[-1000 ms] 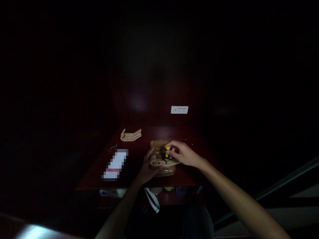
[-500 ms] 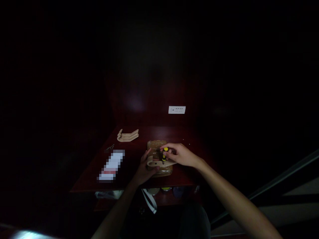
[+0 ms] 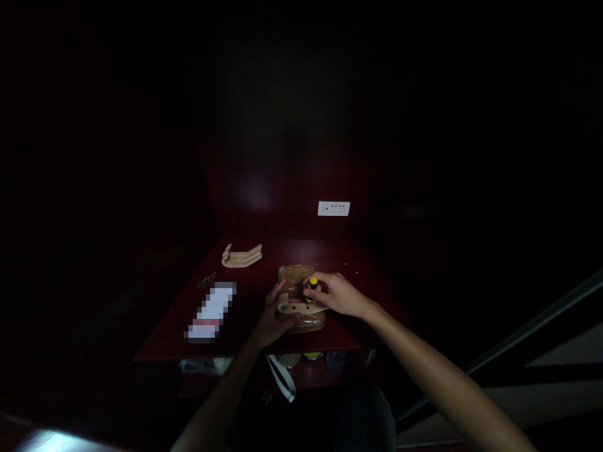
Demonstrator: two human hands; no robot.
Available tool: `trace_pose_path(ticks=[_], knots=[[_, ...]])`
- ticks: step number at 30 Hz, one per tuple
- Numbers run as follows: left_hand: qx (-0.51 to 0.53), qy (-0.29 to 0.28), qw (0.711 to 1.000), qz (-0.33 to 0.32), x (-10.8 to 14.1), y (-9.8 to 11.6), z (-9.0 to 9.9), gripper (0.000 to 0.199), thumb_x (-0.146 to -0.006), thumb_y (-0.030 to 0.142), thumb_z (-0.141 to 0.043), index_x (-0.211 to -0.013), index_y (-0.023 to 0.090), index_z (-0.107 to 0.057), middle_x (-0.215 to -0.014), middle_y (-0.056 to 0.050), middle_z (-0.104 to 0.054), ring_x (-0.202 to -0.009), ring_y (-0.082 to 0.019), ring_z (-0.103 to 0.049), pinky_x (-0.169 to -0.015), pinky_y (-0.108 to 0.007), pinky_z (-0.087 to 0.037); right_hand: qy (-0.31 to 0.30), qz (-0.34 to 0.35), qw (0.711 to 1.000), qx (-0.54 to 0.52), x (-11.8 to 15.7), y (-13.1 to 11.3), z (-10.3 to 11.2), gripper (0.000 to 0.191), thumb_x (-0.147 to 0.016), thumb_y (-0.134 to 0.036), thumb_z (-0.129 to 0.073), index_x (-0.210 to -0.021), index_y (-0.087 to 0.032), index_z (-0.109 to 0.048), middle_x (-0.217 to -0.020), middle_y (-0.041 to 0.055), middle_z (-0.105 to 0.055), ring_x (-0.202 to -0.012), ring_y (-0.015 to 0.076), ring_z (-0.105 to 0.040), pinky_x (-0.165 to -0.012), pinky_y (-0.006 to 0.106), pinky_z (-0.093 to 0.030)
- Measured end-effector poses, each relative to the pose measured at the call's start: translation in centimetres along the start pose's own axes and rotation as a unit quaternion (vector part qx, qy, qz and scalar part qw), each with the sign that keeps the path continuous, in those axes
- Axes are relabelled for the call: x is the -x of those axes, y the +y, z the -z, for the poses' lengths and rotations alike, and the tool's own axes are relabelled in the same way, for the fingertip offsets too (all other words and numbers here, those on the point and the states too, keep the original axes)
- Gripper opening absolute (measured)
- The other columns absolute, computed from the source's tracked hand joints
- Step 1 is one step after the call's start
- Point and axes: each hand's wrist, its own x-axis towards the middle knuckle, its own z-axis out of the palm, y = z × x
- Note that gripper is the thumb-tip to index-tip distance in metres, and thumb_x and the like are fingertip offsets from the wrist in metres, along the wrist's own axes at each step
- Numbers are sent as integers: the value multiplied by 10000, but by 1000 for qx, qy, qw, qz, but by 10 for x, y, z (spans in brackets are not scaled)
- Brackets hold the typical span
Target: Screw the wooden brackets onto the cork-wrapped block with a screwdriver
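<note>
A pale wooden hook (image 3: 300, 308) lies across a brown package wrapped in clear tape (image 3: 296, 274). My left hand (image 3: 274, 323) grips the hook's curved end against the package, thumb in front and fingers behind. In my right hand (image 3: 340, 294) is a short yellow and black screwdriver (image 3: 311, 290), held upright between thumb and fingers. Its lower end meets the hook at a hole right of the middle. The hook's right end is partly hidden beneath my right hand.
More wooden hooks (image 3: 242, 256) rest at the back left of the dark red table (image 3: 254, 342). Small screws (image 3: 208, 277) and a blurred-out white sheet (image 3: 211, 314) lie at left. Jars (image 3: 312, 356) and a white strap (image 3: 281, 378) show below the tabletop. A socket (image 3: 334, 208) is on the wall.
The fingers of my right hand have shifted slightly around the screwdriver, showing more of its yellow top. My left hand keeps its hold on the hook.
</note>
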Motion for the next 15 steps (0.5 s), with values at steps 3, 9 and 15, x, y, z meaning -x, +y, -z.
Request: trace_pose_path(ticks=[3,9,15], knots=[[4,10,1000,-1,0,-1,-1,282,-729,376,-695,-978,244,-683,-1505,-9,-261,-1386,-291,-218,-1149,-483,-203,27,7,1000,9,-1,-7,9,286,-866,-416,-538,-1001,-177,-616,-742,9,-650,-612,119,-572,-566,218,-428],[11,9,1000,-5,0,-3,-2,298,-730,385,-692,-991,243,-677,-1502,-10,-267,-1376,-284,-244,-1150,-477,-198,92,34,995,29,10,-8,30,215,-924,-369,-442,-1022,-198,-528,-908,42,-615,-704,132,-585,-673,263,-452],[12,2,1000,-5,-1,-1,0,284,-730,387,-687,-975,243,-693,-1512,-4,-242,-1387,-293,-212,-1153,-482,-183,50,34,995,84,34,22,18,139,-944,-285,-370,-989,-194,-465,-912,77,-557,-813,174,-553,-763,328,-452]])
